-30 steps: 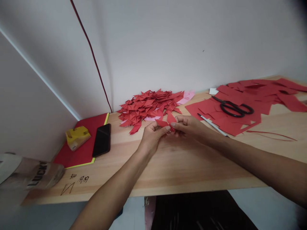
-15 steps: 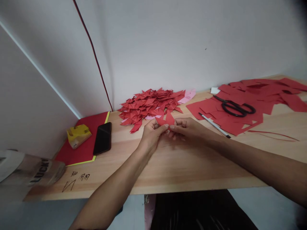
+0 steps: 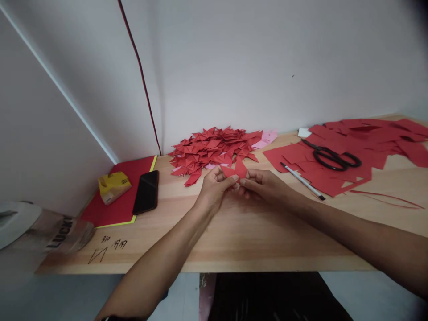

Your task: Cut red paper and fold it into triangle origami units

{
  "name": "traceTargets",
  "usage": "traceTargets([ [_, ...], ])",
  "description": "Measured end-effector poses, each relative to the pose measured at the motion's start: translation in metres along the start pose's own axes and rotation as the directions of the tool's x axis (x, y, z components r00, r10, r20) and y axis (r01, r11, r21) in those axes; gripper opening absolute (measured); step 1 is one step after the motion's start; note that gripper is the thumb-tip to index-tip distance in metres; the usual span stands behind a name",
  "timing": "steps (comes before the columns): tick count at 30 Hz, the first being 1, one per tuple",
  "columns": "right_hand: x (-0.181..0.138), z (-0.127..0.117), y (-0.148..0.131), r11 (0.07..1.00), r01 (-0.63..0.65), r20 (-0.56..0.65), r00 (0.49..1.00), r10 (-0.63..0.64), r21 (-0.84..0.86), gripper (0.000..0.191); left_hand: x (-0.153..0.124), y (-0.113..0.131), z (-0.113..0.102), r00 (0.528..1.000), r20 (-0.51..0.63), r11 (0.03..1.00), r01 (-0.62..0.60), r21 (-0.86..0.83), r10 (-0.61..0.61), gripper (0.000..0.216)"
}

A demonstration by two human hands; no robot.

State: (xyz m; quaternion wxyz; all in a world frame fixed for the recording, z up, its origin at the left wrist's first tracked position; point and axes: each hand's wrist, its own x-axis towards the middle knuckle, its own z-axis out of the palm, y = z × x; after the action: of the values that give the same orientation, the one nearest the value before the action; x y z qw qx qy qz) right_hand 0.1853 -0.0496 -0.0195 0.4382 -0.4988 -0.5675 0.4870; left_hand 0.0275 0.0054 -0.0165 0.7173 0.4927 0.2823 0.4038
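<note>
Between my two hands is a small piece of folded red paper (image 3: 240, 168), two pointed flaps standing up from it. My left hand (image 3: 217, 183) pinches its left side, thumb along the lower edge. On the other side, my right hand (image 3: 259, 183) grips it with thumb and curled fingers. The thumbs nearly meet at the paper's bottom; the fingertips behind it are hidden. Just beyond my hands lies a heap of folded red paper pieces (image 3: 210, 149), with bits of pink paper (image 3: 265, 139) at its edge.
To the right, black-handled scissors (image 3: 334, 158) rest on red paper sheets (image 3: 354, 142), with a pen (image 3: 302, 180) in front. At left, a phone (image 3: 146, 192) and a yellow packet (image 3: 113, 187) lie on a red folder (image 3: 100, 209), near a clear bottle (image 3: 63, 229). A wall stands behind the table (image 3: 187, 249).
The view has shifted slightly, so most things sit a little further right. Both hands keep hold of the folded red paper, with only slight finger movement.
</note>
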Motion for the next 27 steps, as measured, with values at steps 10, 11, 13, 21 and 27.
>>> traceTargets([
  [10, -0.002, 0.002, 0.003, 0.999, 0.047, 0.031, 0.998, -0.047, -0.009, 0.037, -0.001, 0.001, -0.002, 1.000, 0.025, 0.986, -0.022, 0.164, 0.018, 0.033],
  [11, -0.003, 0.002, 0.003, 0.999, 0.050, 0.036, 0.998, -0.050, -0.003, 0.037, -0.002, 0.001, -0.002, 0.999, 0.017, 0.985, -0.038, 0.170, 0.035, 0.033],
  [13, -0.003, 0.002, 0.003, 0.999, 0.047, 0.050, 0.998, -0.048, 0.012, 0.037, -0.002, 0.000, -0.001, 0.997, -0.002, 0.980, -0.073, 0.187, 0.075, 0.034],
  [21, -0.002, 0.002, 0.003, 0.999, 0.016, 0.062, 0.998, -0.018, 0.030, 0.037, -0.005, -0.005, 0.004, 0.989, -0.105, 0.986, -0.093, 0.136, 0.107, 0.039],
  [27, -0.002, 0.004, 0.007, 0.999, -0.026, 0.065, 0.998, 0.024, 0.032, 0.039, -0.005, -0.008, 0.007, 0.987, -0.147, 0.995, -0.055, 0.080, 0.066, 0.040],
])
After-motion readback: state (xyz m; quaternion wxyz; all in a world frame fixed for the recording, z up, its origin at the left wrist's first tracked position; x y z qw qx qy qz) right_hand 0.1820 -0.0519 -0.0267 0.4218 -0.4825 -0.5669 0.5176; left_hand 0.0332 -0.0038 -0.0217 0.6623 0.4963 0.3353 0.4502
